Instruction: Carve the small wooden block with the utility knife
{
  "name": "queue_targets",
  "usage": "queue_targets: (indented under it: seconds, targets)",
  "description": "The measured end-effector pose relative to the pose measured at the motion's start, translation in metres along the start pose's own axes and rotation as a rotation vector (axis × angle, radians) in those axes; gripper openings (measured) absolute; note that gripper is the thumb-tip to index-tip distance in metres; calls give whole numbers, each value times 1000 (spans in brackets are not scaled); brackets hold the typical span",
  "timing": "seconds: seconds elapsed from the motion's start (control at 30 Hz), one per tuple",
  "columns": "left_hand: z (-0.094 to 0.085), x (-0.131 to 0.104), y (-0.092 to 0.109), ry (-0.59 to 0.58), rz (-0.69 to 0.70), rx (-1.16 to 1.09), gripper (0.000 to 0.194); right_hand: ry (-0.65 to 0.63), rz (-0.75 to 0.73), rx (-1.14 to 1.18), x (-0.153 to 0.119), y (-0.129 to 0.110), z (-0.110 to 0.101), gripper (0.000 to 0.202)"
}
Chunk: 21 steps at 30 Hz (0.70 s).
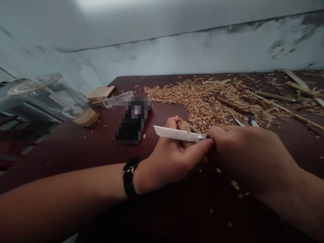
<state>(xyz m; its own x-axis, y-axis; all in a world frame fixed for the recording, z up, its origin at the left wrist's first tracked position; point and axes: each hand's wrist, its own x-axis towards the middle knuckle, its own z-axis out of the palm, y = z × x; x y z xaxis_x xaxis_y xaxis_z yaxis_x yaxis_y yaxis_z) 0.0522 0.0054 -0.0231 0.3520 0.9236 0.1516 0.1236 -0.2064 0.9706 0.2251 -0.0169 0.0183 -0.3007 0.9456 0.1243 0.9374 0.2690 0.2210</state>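
My left hand (172, 158), with a black watch (130, 173) on its wrist, is closed round a small carved piece of wood (184, 127). Most of that piece is hidden by the fingers and the blade. In my right hand (243, 152) is a carving knife (179, 134), its pale, angled blade pointing left across the wood. The fist covers nearly all of the knife's handle. My left thumb reaches to the base of the blade, close against the right hand.
Wood shavings (194, 98) lie heaped over the back of the dark red table (101, 155). Slim tools (235, 106) rest among them at right. A blurred-out phone-like object (134, 121), a clear plastic case (118, 99), wood blocks (101, 92) and a transparent cup (58, 98) stand left.
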Motion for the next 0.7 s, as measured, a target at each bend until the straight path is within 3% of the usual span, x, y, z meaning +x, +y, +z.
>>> queue_targets:
  seconds: [0.13,0.2,0.27,0.33,0.43,0.7]
  targets:
    - [-2,0,1,37,48,88,53,-4,-24,11,-6,7,0,20]
    - [-7,0,4,-30,72,211,52,-33,-151,61,-3,12,-3,15]
    - [-13,0,7,-177,96,320,54,-103,-280,102,3,15,-8,12]
    - [-17,0,10,-241,129,345,56,-192,-309,99,9,17,-12,13]
    - [-17,0,10,-207,137,347,58,-238,-293,70,14,16,-16,14]
    - [-12,-4,7,-96,34,246,51,-104,-110,-22,6,6,-8,19]
